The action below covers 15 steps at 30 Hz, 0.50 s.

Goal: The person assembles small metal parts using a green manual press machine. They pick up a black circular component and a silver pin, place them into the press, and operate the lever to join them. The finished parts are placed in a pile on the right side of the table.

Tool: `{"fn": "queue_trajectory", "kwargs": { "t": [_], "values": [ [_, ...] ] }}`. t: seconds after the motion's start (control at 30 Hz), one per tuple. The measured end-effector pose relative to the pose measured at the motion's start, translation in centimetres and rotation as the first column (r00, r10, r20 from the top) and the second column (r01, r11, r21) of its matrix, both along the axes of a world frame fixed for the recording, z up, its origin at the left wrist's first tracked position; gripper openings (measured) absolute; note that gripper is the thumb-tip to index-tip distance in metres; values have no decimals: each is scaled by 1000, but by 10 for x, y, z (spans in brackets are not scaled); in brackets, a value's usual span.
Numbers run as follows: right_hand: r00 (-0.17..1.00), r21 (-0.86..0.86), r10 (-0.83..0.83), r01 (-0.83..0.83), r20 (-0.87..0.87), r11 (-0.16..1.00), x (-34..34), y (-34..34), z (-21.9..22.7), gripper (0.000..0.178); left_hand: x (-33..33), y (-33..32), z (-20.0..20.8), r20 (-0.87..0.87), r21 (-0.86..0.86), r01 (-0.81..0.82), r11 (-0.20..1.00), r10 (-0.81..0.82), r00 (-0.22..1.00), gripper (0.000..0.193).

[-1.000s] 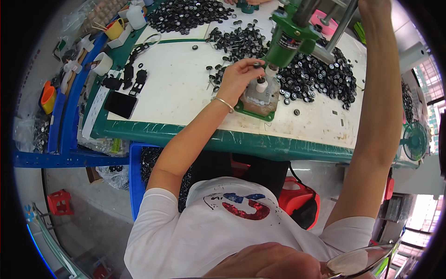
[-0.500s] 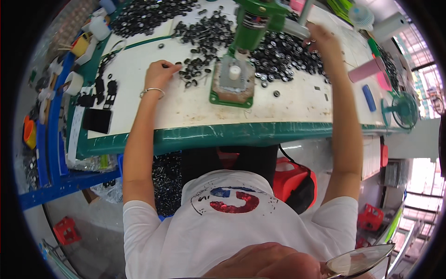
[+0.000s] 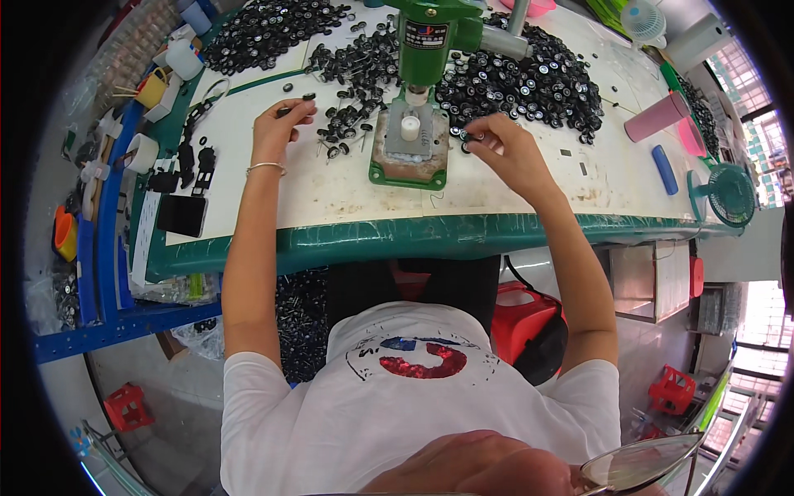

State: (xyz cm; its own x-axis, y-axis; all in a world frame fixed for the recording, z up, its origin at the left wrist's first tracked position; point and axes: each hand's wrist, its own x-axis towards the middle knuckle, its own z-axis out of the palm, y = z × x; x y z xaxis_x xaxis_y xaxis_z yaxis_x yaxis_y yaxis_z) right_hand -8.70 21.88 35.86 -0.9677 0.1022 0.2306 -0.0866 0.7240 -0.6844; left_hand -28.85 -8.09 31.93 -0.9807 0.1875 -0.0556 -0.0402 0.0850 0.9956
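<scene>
A green hand press stands in front of me, its lever arm pointing right. On its base plate sits a short white round fixture, with nothing visible on top. Left of the press, my left hand is closed, pinching a small black wheel at its fingertips; another dark piece shows among its fingers. My right hand is just right of the press base, thumb and finger closed on a small black wheel, partly hidden by the fingers.
Black wheels with silvery centres are heaped right of the press. Wheels with metal pins lie to its left, and another heap at back left. A phone, pink cup, blue object and green fan line the sides.
My right hand has left the press lever and come down and left to the press base, now with a wheel. The lever has risen slightly. My left hand has shifted slightly left and up.
</scene>
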Motion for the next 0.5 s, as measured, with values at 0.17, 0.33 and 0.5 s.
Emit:
{"fn": "queue_trajectory", "kwargs": {
  "t": [0.17, 0.33, 0.5],
  "values": [
    [990, -114, 113, -123, -84, 986, -46, -41, 5, 24, 29, 21, 20, 0, 197, 191, 962, -195, 981, 20],
    [991, -118, 116, -123, -59, 985, -60, -43, -10, 28, 54, 37, 32, -6, 210, 250, 945, -254, 967, 18],
    [993, -212, 97, -80, 70, 974, -62, -40, -12, 36, 64, 50, 27, 3, 173, 272, 947, -277, 961, 16]
  ]
}}
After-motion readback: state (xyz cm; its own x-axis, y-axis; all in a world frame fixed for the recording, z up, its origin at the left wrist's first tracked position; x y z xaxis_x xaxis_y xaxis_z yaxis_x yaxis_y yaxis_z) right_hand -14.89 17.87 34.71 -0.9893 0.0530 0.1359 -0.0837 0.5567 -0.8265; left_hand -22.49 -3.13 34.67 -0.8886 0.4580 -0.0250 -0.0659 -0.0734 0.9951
